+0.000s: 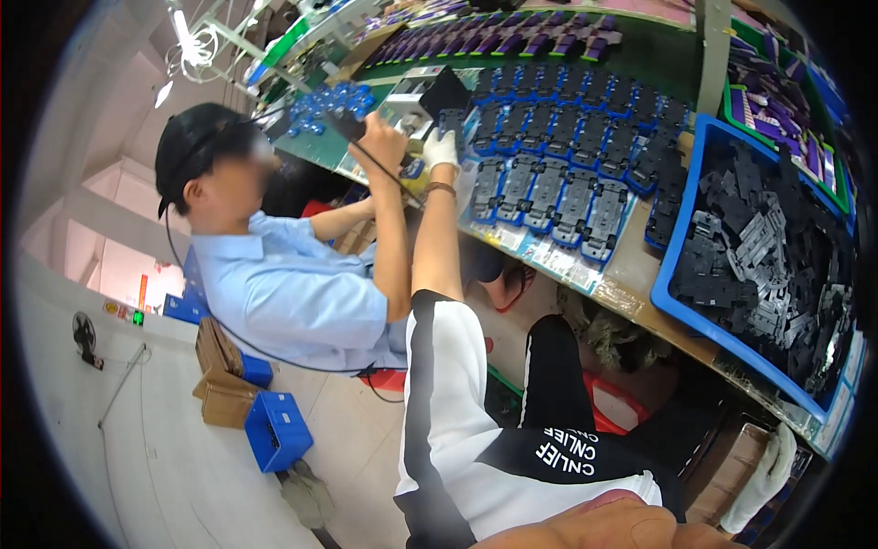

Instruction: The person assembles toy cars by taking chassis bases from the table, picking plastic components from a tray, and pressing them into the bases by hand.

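My left arm, in a white and black sleeve, reaches up and away to the row of parts at the bench. My left hand point(441, 152), in a white glove, is closed on the near end of a dark grey and blue toy car point(451, 120). Part of its grip is hidden by the glove. Right beside the hand lie rows of similar blue toy cars point(540, 188), turned with their grey undersides up. My right hand does not show.
To my left, a person in a light blue shirt point(293, 284) holds a dark tool point(346, 126) close to my left hand. A blue bin point(668, 265) of black plastic parts stands right. Purple parts point(498, 37) and blue pieces point(331, 102) lie beyond. Blue crate point(279, 430) on floor.
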### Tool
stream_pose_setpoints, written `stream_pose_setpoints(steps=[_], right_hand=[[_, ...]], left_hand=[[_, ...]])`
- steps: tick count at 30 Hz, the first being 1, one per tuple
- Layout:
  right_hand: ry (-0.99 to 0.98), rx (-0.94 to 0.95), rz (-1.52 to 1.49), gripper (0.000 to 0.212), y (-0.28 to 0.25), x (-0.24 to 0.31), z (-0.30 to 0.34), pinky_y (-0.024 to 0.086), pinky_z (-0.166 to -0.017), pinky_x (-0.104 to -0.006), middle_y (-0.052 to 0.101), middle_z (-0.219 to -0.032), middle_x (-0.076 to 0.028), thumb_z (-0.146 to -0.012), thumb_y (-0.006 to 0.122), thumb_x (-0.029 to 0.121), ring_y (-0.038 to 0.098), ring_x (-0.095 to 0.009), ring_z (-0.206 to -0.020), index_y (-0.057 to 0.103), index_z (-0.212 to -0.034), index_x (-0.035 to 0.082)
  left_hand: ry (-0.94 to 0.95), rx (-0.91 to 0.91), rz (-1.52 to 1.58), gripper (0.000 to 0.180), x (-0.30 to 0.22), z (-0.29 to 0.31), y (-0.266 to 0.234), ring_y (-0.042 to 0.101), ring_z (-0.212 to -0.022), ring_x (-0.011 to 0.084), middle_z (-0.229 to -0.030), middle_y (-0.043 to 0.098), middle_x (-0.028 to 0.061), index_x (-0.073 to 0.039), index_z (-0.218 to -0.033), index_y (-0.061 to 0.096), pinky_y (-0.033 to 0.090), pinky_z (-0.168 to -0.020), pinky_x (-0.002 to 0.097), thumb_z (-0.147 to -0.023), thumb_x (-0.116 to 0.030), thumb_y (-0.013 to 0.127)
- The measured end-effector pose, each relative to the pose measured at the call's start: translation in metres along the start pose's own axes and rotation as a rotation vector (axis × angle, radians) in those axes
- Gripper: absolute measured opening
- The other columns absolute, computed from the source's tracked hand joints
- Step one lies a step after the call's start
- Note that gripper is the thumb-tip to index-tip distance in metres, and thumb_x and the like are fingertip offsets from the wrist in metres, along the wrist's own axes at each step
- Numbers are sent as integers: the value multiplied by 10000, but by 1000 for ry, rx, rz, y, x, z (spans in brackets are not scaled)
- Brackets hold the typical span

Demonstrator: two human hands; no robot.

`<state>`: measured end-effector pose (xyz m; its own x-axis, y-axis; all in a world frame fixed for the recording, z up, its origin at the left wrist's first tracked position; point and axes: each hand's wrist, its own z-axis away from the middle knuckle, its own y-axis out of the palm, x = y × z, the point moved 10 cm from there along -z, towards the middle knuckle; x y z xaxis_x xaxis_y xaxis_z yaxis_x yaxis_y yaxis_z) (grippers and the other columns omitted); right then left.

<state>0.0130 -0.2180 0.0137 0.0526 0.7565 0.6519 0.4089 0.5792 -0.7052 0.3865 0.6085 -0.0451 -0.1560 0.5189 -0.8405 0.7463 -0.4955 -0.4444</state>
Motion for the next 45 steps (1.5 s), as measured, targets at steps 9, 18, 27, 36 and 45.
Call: stream_pose_setpoints(steps=[9, 18, 27, 36, 45], right_hand=[[-278, -262, 65, 130, -35, 5, -69, 481, -727, -357, 631, -867, -153, -827, 636, -50, 621, -304, -810, 637, -949, -6], [428, -497, 782, 413, -152, -246, -200, 496, -840, -444, 617, -1056, -207, -875, 594, 206, 618, -368, -978, 508, -1265, 104], [323, -378, 882, 251, -192, -394, -223, 478, -782, -476, 660, -962, -208, -910, 555, 251, 622, -393, -938, 599, -1079, 71], [-29, -239, 79, 125, -113, -51, -146, 358, -527, -195, 523, -743, -8, -899, 614, 70, 421, -46, -577, 612, -1008, 9], [-723, 424, 36, 287, 32, 164, -68, 481, -623, -401, 582, -794, -103, -747, 710, 127, 597, -307, -736, 614, -1014, 88]], left_hand=[[842, 251, -942, 404, 59, -98, -58, 538, -1195, 310, -1264, 593, 169, -29, -1228, 607, 401, -1016, 343, -944, -295, 497], [250, 133, -354, 438, -27, -1, -15, 579, -1093, 291, -1224, 598, 192, 35, -1271, 533, 417, -977, 341, -928, -237, 563], [86, 405, 396, 373, -189, 258, -18, 551, -1137, 206, -1264, 561, 118, -16, -1304, 500, 418, -990, 355, -969, -180, 513], [-535, 1281, 1371, 568, -332, 562, 80, 424, -1270, 311, -1423, 370, 145, -89, -1446, 263, 366, -1062, 430, -955, -220, 517], [-709, 967, 1721, 483, -309, 570, 69, 484, -1200, 174, -1330, 489, 27, -249, -1413, 363, 400, -1043, 441, -970, -184, 543]])
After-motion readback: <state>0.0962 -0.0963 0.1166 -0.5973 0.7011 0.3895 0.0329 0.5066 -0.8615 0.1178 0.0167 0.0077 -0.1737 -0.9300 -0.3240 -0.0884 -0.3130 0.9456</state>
